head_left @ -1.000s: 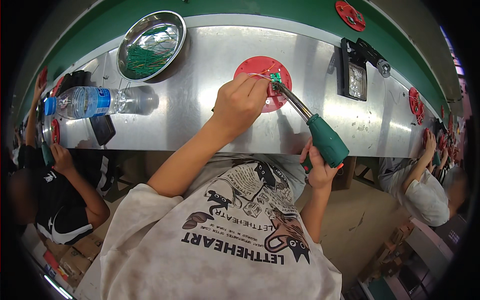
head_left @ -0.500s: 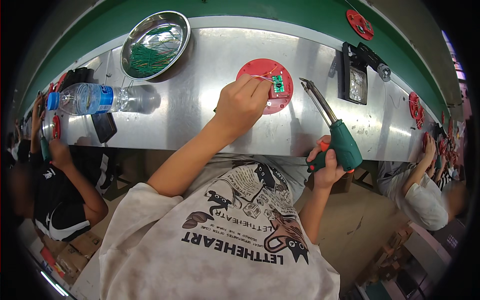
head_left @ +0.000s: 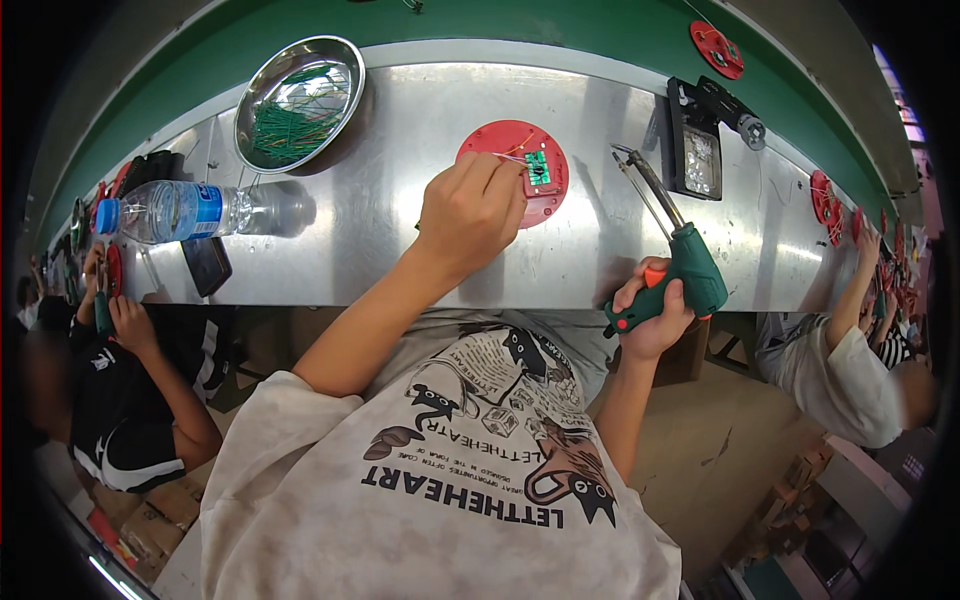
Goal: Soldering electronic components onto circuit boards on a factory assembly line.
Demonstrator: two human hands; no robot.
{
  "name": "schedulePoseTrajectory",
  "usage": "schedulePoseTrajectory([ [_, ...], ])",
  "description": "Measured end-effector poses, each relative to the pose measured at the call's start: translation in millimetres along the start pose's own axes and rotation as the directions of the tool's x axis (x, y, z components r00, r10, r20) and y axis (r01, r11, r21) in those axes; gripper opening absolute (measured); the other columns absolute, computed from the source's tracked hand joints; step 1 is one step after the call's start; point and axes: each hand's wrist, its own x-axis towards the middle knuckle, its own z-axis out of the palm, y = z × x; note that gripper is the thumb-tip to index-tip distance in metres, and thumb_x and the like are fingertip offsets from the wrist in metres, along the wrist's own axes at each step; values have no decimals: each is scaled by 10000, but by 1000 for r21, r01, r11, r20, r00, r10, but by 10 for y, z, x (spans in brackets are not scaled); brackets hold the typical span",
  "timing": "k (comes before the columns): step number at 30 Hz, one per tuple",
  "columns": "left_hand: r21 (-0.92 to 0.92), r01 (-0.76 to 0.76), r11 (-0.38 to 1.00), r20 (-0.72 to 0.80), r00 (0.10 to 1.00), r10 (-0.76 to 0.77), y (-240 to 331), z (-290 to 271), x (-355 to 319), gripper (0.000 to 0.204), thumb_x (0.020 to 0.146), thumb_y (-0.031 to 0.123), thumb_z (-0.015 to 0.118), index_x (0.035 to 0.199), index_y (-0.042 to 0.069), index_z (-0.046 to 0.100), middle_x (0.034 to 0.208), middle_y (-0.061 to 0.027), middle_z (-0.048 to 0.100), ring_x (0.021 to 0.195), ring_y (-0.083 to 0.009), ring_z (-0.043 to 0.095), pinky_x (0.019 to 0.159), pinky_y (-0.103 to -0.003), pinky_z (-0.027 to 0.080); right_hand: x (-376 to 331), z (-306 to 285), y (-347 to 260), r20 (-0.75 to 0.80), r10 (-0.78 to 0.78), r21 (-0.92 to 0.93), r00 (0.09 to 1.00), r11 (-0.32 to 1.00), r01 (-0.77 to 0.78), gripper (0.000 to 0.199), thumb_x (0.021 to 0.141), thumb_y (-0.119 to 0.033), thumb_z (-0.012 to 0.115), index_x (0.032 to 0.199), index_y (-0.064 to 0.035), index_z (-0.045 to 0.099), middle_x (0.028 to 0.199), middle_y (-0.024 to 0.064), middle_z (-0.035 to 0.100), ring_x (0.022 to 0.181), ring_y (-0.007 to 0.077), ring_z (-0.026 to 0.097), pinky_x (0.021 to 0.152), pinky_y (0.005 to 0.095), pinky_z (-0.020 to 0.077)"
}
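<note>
A round red plastic disc [head_left: 550, 205] lies on the metal bench in front of me, with a small green circuit board [head_left: 538, 168] on it. My left hand [head_left: 470, 208] is closed over the disc's left part, its fingertips pinching thin light wires [head_left: 512, 157] beside the board. The fingers partly hide the wires and the disc. In my right hand [head_left: 658, 318] is a green soldering gun [head_left: 695, 268] with an orange trigger, its fingers wrapped round the handle. The gun's metal tip points up and left, apart from the disc and above the bench.
A steel bowl [head_left: 352, 110] of green wires stands at the far left, near a water bottle [head_left: 165, 212] lying on its side and a dark phone [head_left: 207, 264]. At the far right is a black tray-like holder [head_left: 697, 150]. Co-workers [head_left: 140, 390] sit on both sides.
The soldering gun has moved right, its tip farther from the circuit board. My left hand keeps its pinch by the board. The whole view has shifted slightly.
</note>
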Motion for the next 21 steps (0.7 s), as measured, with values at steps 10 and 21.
schedulePoseTrajectory([
  [10,3,4,1000,-9,1000,-4,8,-7,-10,63,778,45,697,822,20,660,787,-92,614,685,-254,601,603,-367,510,8,-22,-3,22,4,14,1000,1000,-5,408,1033,-341,537,1084,63,545,911,177,596,524,165,564,424,302,472],
  [21,-50,78,996,235,970,-64,77,-186,94,73,832,67,670,846,19,618,831,-116,612,783,-292,612,697,-410,528,8,-48,4,32,16,21,999,1000,-17,402,1040,-330,523,1097,68,537,930,186,599,526,165,567,425,305,477],
])
